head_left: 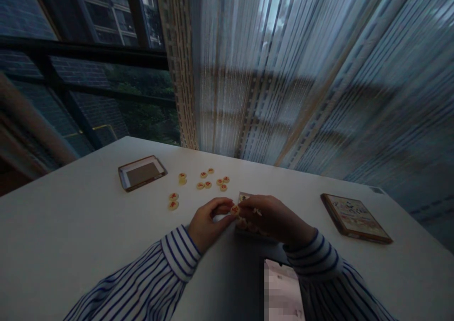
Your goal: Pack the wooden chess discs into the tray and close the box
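Observation:
A round cream xiangqi piece with a red character (234,210) is pinched by the thumb and fingers of my left hand (209,221). My right hand (275,217) reaches over from the other side, its fingertips meeting the same piece. Beneath my right hand stands a small open box (244,195) with more pieces in it; the hand covers much of it. Several red-marked pieces (207,185) lie in loose groups on the white table (135,236), beyond my left hand. Two more pieces (173,205) rest close together farther left.
An open, shallow box lid or tray (142,172) lies at the table's far left. A flat printed box (356,217) is on the right. Near me, a phone (283,288) lies partly under my right forearm. A string curtain (227,75) hangs along the table's back edge.

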`<state>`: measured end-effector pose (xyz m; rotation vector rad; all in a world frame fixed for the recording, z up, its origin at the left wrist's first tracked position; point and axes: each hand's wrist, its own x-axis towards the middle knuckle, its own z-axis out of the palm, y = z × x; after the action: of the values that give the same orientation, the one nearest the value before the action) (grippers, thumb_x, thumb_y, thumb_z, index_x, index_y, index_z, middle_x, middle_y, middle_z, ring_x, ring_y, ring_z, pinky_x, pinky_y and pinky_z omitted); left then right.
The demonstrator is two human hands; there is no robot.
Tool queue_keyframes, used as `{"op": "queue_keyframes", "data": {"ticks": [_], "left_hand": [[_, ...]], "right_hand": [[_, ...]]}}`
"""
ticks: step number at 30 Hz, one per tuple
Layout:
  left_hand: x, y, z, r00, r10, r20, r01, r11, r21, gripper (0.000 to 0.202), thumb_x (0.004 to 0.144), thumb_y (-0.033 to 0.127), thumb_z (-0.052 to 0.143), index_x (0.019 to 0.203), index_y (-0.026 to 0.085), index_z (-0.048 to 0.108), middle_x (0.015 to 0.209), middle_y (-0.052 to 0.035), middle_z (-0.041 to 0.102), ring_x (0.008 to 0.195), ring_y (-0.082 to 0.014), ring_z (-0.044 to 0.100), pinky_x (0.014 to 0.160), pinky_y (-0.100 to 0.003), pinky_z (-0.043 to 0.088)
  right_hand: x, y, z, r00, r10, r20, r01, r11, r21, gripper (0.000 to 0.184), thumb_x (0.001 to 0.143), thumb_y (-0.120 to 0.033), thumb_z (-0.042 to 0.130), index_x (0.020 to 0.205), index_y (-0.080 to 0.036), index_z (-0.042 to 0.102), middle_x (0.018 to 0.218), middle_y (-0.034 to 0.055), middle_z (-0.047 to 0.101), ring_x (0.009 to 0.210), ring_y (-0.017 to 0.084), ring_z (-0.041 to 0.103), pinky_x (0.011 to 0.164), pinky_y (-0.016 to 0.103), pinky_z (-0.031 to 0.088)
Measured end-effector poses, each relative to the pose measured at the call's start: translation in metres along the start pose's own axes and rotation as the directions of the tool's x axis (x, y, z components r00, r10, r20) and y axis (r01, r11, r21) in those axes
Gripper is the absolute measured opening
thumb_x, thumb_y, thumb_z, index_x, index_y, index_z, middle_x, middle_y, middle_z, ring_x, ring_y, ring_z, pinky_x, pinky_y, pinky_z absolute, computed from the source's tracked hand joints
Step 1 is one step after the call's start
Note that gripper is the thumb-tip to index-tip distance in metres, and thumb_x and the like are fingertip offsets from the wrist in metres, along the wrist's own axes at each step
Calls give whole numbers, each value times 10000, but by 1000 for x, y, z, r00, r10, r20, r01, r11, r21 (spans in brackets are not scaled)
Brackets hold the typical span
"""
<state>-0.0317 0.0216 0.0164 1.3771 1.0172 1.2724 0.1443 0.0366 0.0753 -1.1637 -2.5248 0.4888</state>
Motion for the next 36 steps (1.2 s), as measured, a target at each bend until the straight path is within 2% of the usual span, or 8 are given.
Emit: {"op": "queue_keyframes", "data": {"ticks": [6,12,19,29,36], "left_hand": [[1,3,1,1000,-25,-7,24,993,-114,278,579,235,737,808,139,612,812,-57,698,771,-172,658,801,-331,516],[1,4,0,997,-82,9,82,971,-225,326,545,243,763,820,132,627,865,-77,706,822,-189,655,851,-367,493],[2,5,0,991,-127,42,134,934,-330,387,503,272,791,818,129,619,878,-90,707,848,-209,655,855,-376,493],[1,6,0,982,-186,25,183,925,-334,391,498,279,793,815,137,614,808,-53,710,786,-188,661,806,-354,507],[3,9,2,966,-260,14,251,916,-312,399,421,320,818,716,117,641,724,-60,718,728,-196,669,794,-364,513]], "right_hand": [[-1,2,0,1000,24,-5,-24,996,91,187,835,-301,496,890,-199,642,817,34,670,725,125,601,635,219,417],[-1,0,0,999,30,-30,-28,996,86,231,832,-380,495,880,-198,628,810,28,662,729,126,590,636,223,414],[-3,-6,-1,998,-6,-55,9,999,51,226,835,-364,492,940,-212,622,821,28,645,733,128,573,632,226,407],[-1,-9,-1,993,-65,-97,65,998,-8,193,827,-323,502,908,-187,613,786,37,632,700,120,565,625,226,407],[-2,-9,-2,993,-61,-105,56,998,-41,184,802,-324,541,892,-173,595,820,55,640,726,133,564,643,241,414]]}}
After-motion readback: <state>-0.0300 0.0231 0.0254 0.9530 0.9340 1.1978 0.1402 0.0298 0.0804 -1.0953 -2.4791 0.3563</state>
